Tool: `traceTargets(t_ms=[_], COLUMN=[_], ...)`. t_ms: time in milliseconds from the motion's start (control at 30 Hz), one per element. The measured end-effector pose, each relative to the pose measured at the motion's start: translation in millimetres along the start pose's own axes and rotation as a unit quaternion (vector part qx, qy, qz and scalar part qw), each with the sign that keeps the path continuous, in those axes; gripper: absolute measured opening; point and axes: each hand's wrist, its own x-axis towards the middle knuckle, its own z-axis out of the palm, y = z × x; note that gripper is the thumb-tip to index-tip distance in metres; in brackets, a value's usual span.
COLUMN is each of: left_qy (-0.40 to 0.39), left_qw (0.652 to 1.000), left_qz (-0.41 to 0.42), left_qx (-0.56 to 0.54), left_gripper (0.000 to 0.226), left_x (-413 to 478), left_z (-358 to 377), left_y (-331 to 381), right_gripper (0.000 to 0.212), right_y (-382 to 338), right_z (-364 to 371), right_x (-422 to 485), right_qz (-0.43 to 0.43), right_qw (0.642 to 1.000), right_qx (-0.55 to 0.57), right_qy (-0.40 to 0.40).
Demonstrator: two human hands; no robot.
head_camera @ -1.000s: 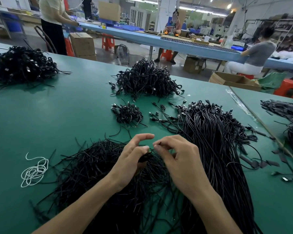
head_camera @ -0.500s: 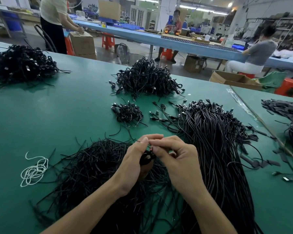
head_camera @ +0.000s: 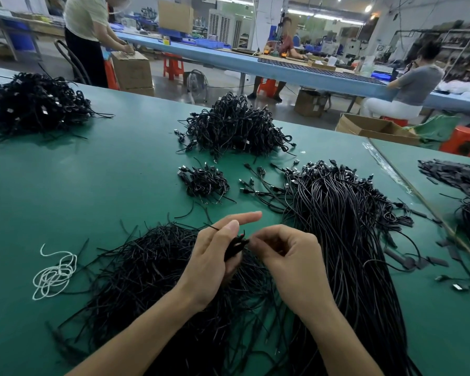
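Note:
My left hand (head_camera: 215,256) grips a small coiled black cable bundle (head_camera: 235,246) between thumb and palm, its index finger stretched out straight. My right hand (head_camera: 285,256) is curled close beside it and pinches the thin black tie at the top of that bundle. Both hands hover over a loose heap of black twist ties (head_camera: 147,275) on the green table (head_camera: 65,191). A long sheaf of straight black cables (head_camera: 345,240) with plugs at its far end lies to the right.
A small pile of bundled cables (head_camera: 205,181) and a bigger pile (head_camera: 236,126) lie ahead, another pile (head_camera: 33,104) at far left. White string (head_camera: 55,272) lies left. Black flat pieces (head_camera: 456,175) sit at right. People work at a blue bench (head_camera: 282,67) behind.
My left index finger has straightened out away from the bundle. My right hand has shifted slightly right, still working the tie at the bundle's top.

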Motion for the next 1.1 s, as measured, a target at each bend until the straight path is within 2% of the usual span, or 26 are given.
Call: traceTargets(t_ms=[133,233,300,400,533,567,667,733,800,833,933,1033,1100], left_qy=[0.032,0.052,0.059,0.052,0.065,0.066,0.001,-0.076,-0.096,-0.087,-0.018,0.084,0.117], left_qw=[0.999,0.994,0.993,0.99,0.978,0.975,0.96,0.937,0.915,0.918,0.94,0.935,0.933], left_qz=[-0.033,-0.081,-0.095,-0.119,-0.183,-0.203,-0.281,-0.342,-0.392,-0.387,-0.338,-0.339,-0.337], left_qx=[-0.024,-0.043,-0.048,-0.057,-0.077,-0.067,-0.01,0.001,-0.011,-0.018,-0.046,-0.062,-0.052], left_gripper=[0.045,0.053,0.058,0.062,0.063,0.06,0.051,0.052,0.058,0.057,0.041,0.052,0.064], left_x=[2.6,0.9,0.0,-0.5,0.6,0.9,-2.9,-5.7,-7.9,-6.9,1.5,9.5,11.8], left_z=[-0.7,0.6,3.2,5.0,3.8,3.3,-0.4,0.4,2.9,3.6,5.3,5.2,5.5], left_y=[-3.4,-4.6,-4.3,-3.1,-3.0,-3.6,-7.4,-9.6,-7.6,-6.6,-1.8,-0.6,-1.1], right_gripper=[0.011,0.004,0.007,0.017,0.007,0.013,0.015,0.008,0.005,0.003,0.023,0.029,0.03], right_y=[-1.2,2.7,4.3,7.5,6.2,3.7,-6.6,-12.7,-15.4,-15.6,-14.8,-10.5,-4.5], right_z=[3.6,5.6,8.7,12.8,9.9,7.5,-0.4,-5.2,-9.2,-11.1,-12.9,-9.0,-5.5], right_x=[-3.7,-6.1,-8.1,-12.3,-16.2,-15.5,-7.5,-1.5,2.1,2.1,-5.7,-15.2,-17.9], right_qz=[-0.113,-0.185,-0.215,-0.253,-0.351,-0.377,-0.443,-0.45,-0.434,-0.423,-0.367,-0.259,-0.182], right_qw=[0.981,0.939,0.911,0.882,0.833,0.819,0.787,0.79,0.811,0.826,0.882,0.915,0.928], right_qx=[-0.16,-0.289,-0.351,-0.394,-0.426,-0.429,-0.422,-0.403,-0.374,-0.356,-0.29,-0.297,-0.308], right_qy=[-0.014,-0.02,-0.026,-0.043,-0.045,-0.05,-0.076,-0.105,-0.121,-0.106,-0.051,-0.082,-0.107])
